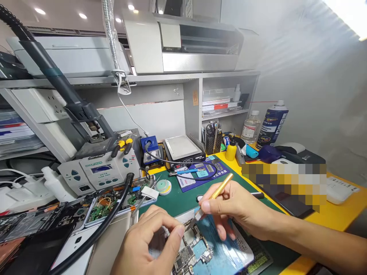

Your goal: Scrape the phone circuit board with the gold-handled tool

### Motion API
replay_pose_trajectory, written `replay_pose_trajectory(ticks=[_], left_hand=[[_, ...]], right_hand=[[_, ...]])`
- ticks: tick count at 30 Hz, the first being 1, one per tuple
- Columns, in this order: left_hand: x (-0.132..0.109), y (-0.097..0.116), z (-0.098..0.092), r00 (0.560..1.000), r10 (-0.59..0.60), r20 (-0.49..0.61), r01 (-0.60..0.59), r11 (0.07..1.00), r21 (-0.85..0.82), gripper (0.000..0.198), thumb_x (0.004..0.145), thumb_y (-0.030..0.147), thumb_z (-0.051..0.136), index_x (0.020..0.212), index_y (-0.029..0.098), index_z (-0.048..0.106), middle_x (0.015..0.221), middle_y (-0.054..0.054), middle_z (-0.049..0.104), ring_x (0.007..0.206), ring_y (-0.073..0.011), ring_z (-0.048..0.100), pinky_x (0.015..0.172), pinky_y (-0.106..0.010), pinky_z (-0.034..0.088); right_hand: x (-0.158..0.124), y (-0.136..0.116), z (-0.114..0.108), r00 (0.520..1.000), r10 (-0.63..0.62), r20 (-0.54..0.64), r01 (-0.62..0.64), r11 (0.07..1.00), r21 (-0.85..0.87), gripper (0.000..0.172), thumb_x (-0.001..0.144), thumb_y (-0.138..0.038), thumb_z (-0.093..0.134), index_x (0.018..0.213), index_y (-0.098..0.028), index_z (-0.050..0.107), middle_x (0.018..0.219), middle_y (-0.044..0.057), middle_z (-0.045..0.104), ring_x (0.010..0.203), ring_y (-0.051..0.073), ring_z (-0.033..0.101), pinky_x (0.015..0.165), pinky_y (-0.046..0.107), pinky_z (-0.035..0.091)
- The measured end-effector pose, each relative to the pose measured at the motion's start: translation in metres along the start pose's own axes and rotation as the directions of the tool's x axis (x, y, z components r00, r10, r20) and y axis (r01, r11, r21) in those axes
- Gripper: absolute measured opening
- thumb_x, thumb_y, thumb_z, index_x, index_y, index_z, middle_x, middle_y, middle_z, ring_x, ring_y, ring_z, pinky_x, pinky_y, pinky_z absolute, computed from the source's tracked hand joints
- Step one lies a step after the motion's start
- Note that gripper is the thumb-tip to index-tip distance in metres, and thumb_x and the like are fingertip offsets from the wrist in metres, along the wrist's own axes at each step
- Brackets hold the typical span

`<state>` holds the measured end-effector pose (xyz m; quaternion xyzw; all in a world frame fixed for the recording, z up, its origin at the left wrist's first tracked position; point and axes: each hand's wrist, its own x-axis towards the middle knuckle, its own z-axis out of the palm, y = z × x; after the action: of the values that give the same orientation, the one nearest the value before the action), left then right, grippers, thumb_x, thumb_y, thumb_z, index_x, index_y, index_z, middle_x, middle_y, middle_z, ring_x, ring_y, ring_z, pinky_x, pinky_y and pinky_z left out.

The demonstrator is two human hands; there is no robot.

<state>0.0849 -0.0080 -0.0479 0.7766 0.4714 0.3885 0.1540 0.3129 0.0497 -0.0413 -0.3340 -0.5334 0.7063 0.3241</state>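
In my right hand [222, 202] is a slim gold-handled tool [222, 186], gripped like a pen. Its pale lower end points down and left, and a thin, blade-like tip seems to reach the phone circuit board [186, 256]. My left hand [155, 240] is closed in a pinch at the board's upper left edge, thumb against forefinger; what lies between them is too small to make out. The board rests on a glossy blue work surface [226, 248] directly under both hands. My left hand covers part of the board's left side.
A black hose [107, 225] curves across the left side, over phone parts and a parts tray [97, 214]. A hot-air station [100, 172] stands behind. On the green mat [177, 200] lie a solder reel [163, 187] and cards. A yellow bottle [231, 150] and spray can [272, 124] stand at the back right.
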Motion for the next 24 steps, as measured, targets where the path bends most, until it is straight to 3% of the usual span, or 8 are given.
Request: replay_pose_trajectory(ticks=[2, 9, 14, 24], left_hand=[[0.001, 0.001, 0.001, 1.0, -0.024, 0.008, 0.024, 1.0, -0.019, 0.022, 0.095, 0.034, 0.057, 0.077, 0.025, 0.065, 0.072, 0.004, 0.064, 0.068, -0.0125, 0.063, 0.061, -0.023, 0.049], [0.0, 0.004, 0.011, 0.998, -0.042, 0.056, 0.047, 0.995, -0.09, 0.024, 0.096, 0.035, 0.056, 0.076, 0.026, 0.067, 0.071, 0.003, 0.063, 0.07, -0.0132, 0.062, 0.062, -0.023, 0.047], [-0.001, 0.011, 0.009, 0.988, -0.154, 0.031, 0.157, 0.978, -0.136, 0.029, 0.095, 0.039, 0.054, 0.072, 0.024, 0.062, 0.072, 0.002, 0.06, 0.071, -0.014, 0.059, 0.064, -0.025, 0.043], [-0.002, 0.01, 0.008, 0.893, -0.438, 0.107, 0.45, 0.85, -0.275, 0.044, 0.091, 0.062, 0.052, 0.072, 0.024, 0.061, 0.072, 0.002, 0.052, 0.07, -0.0148, 0.051, 0.062, -0.024, 0.036]], right_hand=[[-0.001, 0.001, 0.002, 0.999, -0.02, 0.031, 0.021, 1.0, -0.017, 0.036, 0.076, -0.041, 0.085, 0.087, -0.011, 0.07, 0.054, -0.004, 0.061, 0.043, 0.01, 0.061, 0.034, 0.012, 0.043], [-0.003, 0.005, 0.006, 0.997, -0.041, 0.072, 0.042, 0.999, -0.008, 0.031, 0.077, -0.035, 0.086, 0.089, -0.011, 0.07, 0.056, -0.003, 0.063, 0.046, 0.01, 0.065, 0.037, 0.01, 0.046], [-0.003, 0.003, 0.006, 0.998, -0.034, 0.058, 0.035, 0.999, -0.017, 0.032, 0.077, -0.037, 0.086, 0.088, -0.012, 0.07, 0.054, -0.003, 0.062, 0.045, 0.011, 0.064, 0.036, 0.011, 0.045], [0.003, 0.002, 0.0, 1.0, 0.01, -0.004, -0.009, 0.999, 0.036, 0.031, 0.081, -0.04, 0.081, 0.083, -0.01, 0.072, 0.049, 0.0, 0.061, 0.039, 0.01, 0.058, 0.032, 0.012, 0.044]])
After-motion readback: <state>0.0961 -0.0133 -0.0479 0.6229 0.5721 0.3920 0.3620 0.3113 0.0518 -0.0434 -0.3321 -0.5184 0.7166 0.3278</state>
